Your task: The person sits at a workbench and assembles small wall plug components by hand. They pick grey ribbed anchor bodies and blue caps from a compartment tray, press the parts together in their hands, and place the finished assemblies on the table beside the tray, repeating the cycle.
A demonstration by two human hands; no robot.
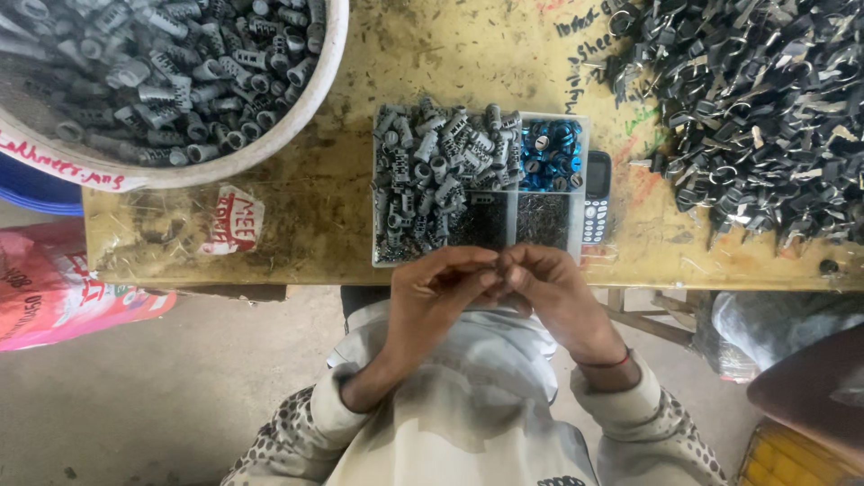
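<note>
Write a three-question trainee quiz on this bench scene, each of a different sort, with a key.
1. True or false: the left hand and right hand meet at the fingertips, in front of the divided tray.
2. Which tray compartment holds blue round parts? A) far right B) near left C) none
3. Fill in: beside the tray's right wall lies a keypad ____.

Key: 1 true; 2 A; 3 phone.

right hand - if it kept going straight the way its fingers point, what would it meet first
The right hand points its fingertips toward the left hand, and they already meet at a tiny part pinched between them; it is too small to identify. So the left hand's fingers come first.
</note>
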